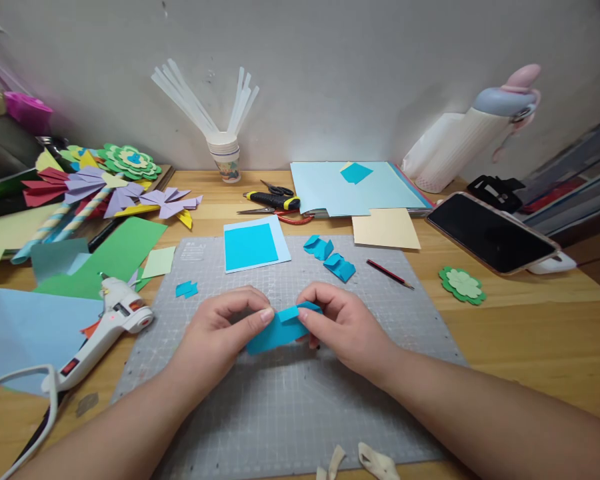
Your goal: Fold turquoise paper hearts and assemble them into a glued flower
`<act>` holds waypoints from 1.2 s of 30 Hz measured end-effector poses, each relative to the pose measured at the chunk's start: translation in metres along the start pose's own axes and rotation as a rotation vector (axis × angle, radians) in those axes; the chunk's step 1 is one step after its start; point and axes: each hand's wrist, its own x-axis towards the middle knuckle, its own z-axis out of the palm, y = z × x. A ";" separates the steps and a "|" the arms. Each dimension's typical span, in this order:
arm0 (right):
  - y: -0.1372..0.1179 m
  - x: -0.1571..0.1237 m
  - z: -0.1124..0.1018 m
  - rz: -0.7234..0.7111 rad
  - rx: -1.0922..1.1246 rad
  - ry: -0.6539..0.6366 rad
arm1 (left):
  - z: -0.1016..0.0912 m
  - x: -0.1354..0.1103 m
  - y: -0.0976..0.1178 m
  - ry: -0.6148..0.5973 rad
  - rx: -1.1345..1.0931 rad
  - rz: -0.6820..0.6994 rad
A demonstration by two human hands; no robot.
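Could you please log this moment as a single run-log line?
left hand: pinching blue paper strip | right hand: pinching its other end | surface: grey cutting mat | nearby: glue gun, pencil

A glue gun (pixel 115 320) lies at the mat's (pixel 290 413) left edge. Scissors (pixel 275 203) and a cup (pixel 225 160) of glue sticks sit far on the desk (pixel 530 333). A phone (pixel 490 233) leans far right, a pencil (pixel 390 274) left of it.

- Blue folded paper strip (pixel 280 330): bright turquoise, partly pleated, tilted with its right end higher, pinched between both hands (pixel 285 327), left end poking out below the left thumb.
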 end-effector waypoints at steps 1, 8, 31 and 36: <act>0.000 0.000 0.000 -0.008 0.001 0.000 | 0.000 0.000 0.000 0.011 0.012 -0.009; 0.000 0.000 0.001 0.012 0.016 -0.053 | 0.003 0.002 0.003 0.031 0.115 0.001; 0.002 -0.001 0.000 -0.028 -0.073 -0.070 | 0.003 0.002 -0.003 0.012 0.077 -0.005; 0.002 -0.001 0.001 -0.102 -0.095 -0.070 | 0.001 0.003 -0.005 -0.007 -0.071 -0.124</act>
